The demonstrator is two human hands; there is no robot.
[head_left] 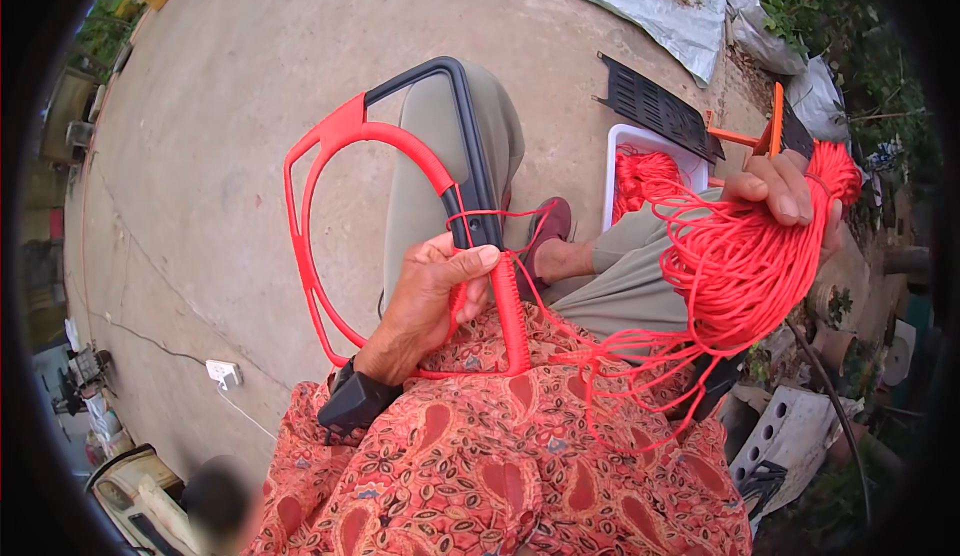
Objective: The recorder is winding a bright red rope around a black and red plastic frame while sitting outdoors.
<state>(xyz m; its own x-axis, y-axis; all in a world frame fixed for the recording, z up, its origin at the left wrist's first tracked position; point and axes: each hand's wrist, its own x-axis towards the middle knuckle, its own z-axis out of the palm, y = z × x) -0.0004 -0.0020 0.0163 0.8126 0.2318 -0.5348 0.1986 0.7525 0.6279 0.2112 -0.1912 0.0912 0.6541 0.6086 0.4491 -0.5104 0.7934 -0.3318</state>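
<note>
On my lap rests a black metal frame (470, 126) with a square outline and a curved inner bar, most of it wound tightly in red cord. My left hand (437, 286) is closed around the frame where the red winding meets bare black metal. Off to the right, my right hand (785, 191) grips a thick hank of red cord (740, 276), fingers wrapped over its upper end. Loose strands run from the hank across my lap to the frame, and one loop passes round the bare black part above my left thumb.
A white plastic bin (618, 141) with more red cord stands right of my foot (550, 236). Beside it are a black slotted panel (655, 101) and an orange-framed piece (776, 121). A power strip (224, 374) with a cable lies on the concrete at left; a pale sheet (650, 6) is spread at the back.
</note>
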